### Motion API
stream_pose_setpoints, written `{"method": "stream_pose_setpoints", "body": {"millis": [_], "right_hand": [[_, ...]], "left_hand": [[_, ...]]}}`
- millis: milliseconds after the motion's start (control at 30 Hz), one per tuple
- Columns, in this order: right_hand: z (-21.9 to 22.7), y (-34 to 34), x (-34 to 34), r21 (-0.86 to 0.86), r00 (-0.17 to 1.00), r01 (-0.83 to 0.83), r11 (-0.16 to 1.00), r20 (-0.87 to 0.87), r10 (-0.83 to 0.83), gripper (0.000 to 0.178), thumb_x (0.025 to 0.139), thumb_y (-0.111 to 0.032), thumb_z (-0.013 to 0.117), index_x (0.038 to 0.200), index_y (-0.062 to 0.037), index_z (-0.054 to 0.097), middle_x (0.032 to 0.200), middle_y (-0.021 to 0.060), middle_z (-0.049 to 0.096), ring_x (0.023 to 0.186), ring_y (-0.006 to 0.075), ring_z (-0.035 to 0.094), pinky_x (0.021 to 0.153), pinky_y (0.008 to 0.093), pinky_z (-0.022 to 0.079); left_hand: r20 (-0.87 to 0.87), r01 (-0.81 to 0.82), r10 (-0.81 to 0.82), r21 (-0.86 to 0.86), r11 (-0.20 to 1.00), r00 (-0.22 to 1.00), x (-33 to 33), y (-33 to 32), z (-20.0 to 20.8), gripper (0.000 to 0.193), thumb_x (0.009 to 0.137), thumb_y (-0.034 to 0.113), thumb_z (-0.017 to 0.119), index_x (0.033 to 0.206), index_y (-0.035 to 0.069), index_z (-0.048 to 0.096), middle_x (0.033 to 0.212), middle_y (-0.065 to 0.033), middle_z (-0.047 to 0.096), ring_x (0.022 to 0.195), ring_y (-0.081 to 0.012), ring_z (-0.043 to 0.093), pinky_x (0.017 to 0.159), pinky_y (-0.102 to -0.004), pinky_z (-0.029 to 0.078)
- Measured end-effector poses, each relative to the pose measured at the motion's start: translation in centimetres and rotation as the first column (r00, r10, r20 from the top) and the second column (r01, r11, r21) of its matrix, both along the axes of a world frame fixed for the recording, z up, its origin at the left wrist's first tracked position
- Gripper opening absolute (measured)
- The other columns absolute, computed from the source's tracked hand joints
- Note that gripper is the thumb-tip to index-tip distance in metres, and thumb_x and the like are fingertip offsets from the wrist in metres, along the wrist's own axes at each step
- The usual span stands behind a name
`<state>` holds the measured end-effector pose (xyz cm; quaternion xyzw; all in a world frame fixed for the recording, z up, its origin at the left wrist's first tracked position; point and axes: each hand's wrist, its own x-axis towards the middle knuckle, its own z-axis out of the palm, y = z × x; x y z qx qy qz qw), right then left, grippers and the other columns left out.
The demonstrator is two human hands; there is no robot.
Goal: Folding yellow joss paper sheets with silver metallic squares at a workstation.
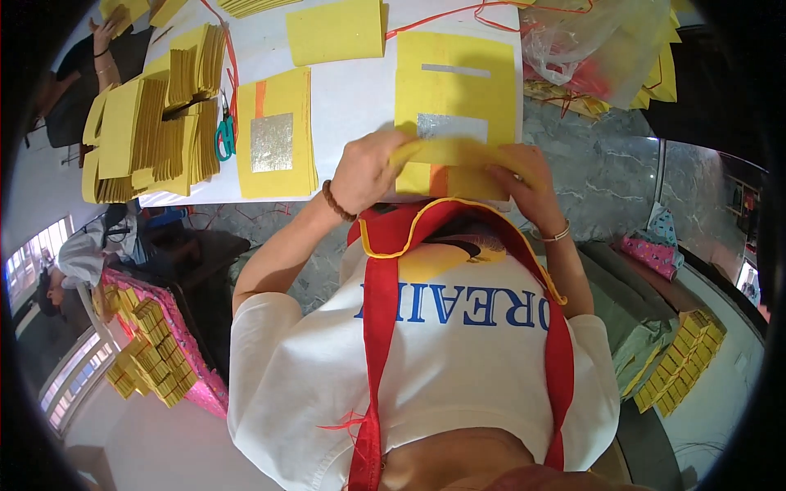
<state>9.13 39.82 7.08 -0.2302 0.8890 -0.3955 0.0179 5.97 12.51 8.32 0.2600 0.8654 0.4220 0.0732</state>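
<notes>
Between my two hands a yellow joss paper sheet (455, 152) is bent into a narrow, blurred band, held just over the table's near edge. My left hand (368, 170) pinches its left end, and my right hand (528, 182) grips its right end. Directly beneath and beyond lies a stack of yellow joss paper (457, 51) with a silver foil patch and an orange strip; my hands and the bent sheet cover part of it. To the left rests another foil-patched paper stack (304, 123). Scissors with teal handles (225, 139) lie beside that stack.
Folded yellow paper bundles (123, 131) are piled at the white table's (352, 106) left end. A yellow folded piece (336, 34) lies at the back, near red string (438, 16). A clear plastic bag (594, 41) sits at far right. Another person's hand (103, 34) is at far left.
</notes>
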Motion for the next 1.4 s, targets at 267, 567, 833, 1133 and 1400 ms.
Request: {"method": "stream_pose_setpoints", "body": {"millis": [267, 567, 833, 1133, 1400], "right_hand": [[0.2, -2.1, -0.8, -0.281, 0.844, 0.473, 0.835, 0.418, -0.337, 0.042, 0.082, -0.022, 0.064, 0.117, -0.0023, 0.052, 0.097, 0.0132, 0.064, 0.086, 0.0149, 0.062, 0.075, 0.0291, 0.047], [-0.8, -2.5, -1.5, -0.288, 0.812, 0.543, 0.789, 0.418, -0.407, 0.047, 0.079, -0.015, 0.065, 0.122, -0.0023, 0.052, 0.106, 0.0165, 0.062, 0.096, 0.0180, 0.060, 0.082, 0.0291, 0.046], [-1.3, -3.2, -1.7, -0.265, 0.757, 0.623, 0.736, 0.444, -0.480, 0.043, 0.077, -0.014, 0.065, 0.118, -0.0033, 0.056, 0.106, 0.0187, 0.062, 0.095, 0.0191, 0.061, 0.082, 0.0292, 0.047], [-1.4, -3.3, -1.8, -0.225, 0.749, 0.639, 0.735, 0.400, -0.528, 0.042, 0.076, -0.015, 0.065, 0.116, -0.0043, 0.058, 0.104, 0.0186, 0.063, 0.092, 0.0226, 0.063, 0.080, 0.0304, 0.047], [-1.3, -3.5, -1.7, -0.210, 0.761, 0.629, 0.748, 0.362, -0.538, 0.042, 0.076, -0.015, 0.066, 0.116, -0.0060, 0.058, 0.105, 0.0171, 0.063, 0.093, 0.0232, 0.063, 0.079, 0.0309, 0.048]], "left_hand": [[-0.170, -0.214, 0.202, -0.053, 0.975, 0.964, -1.3, 1.7, -0.9, 0.021, 0.087, 0.022, 0.053, 0.092, 0.002, 0.058, 0.065, -0.0159, 0.054, 0.062, -0.0332, 0.053, 0.057, -0.0431, 0.041], [0.296, -0.297, 0.268, 0.058, 0.953, 0.917, -3.6, 1.5, -3.2, 0.030, 0.085, 0.029, 0.058, 0.080, 0.000, 0.051, 0.051, -0.0123, 0.051, 0.042, -0.0275, 0.047, 0.043, -0.0360, 0.034], [0.562, -0.401, 0.197, 0.266, 0.877, 0.803, -4.4, 1.5, -3.9, 0.030, 0.082, 0.020, 0.064, 0.100, 0.001, 0.049, 0.054, -0.0028, 0.054, 0.047, -0.0069, 0.044, 0.044, -0.0252, 0.034], [-0.409, -0.313, 0.293, 0.018, 0.950, 0.864, -5.2, 2.2, 1.1, 0.036, 0.077, 0.019, 0.067, 0.106, 0.003, 0.054, 0.078, -0.0065, 0.057, 0.072, -0.0192, 0.052, 0.064, -0.0334, 0.038], [-0.402, 0.096, -0.216, -0.298, 0.950, 0.890, -3.9, 6.8, -0.7, 0.051, 0.075, 0.027, 0.065, 0.121, 0.010, 0.051, 0.128, -0.0144, 0.043, 0.117, -0.0328, 0.039, 0.095, -0.0416, 0.034]]}}
